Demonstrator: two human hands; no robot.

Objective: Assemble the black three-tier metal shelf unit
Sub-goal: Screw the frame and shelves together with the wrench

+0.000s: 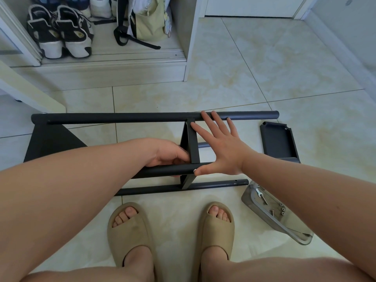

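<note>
two hands on the job, and the half-built black three-tier metal shelf unit [61, 147] lies on its side on the pale glossy tiled floor [264, 68], right in front of the person's feet in beige foam slippers [130, 231]. the left hand [173, 155] curls its fingers round the near black round metal tube [158, 171], tight up against the flat black middle shelf panel [192, 139] that stands on edge between the tubes. the right hand [220, 147] is spread wide with its fingers straight, fingertips resting on the far black round metal tube [122, 117] and thumb lying against the near tube. a third black round tube [213, 184] lies lowest, closest to the slippers. off to the right, apart from the frame, a loose black metal shelf tray [278, 139] sits on the floor. nearer the person, a clear plastic tray [301, 239] holds silver screws [281, 209] and a small flat wrench [258, 193]. up at the back, black-and-white sneakers [61, 33] and a pale green bag [148, 23] sit in a white cabinet [189, 37].
</note>
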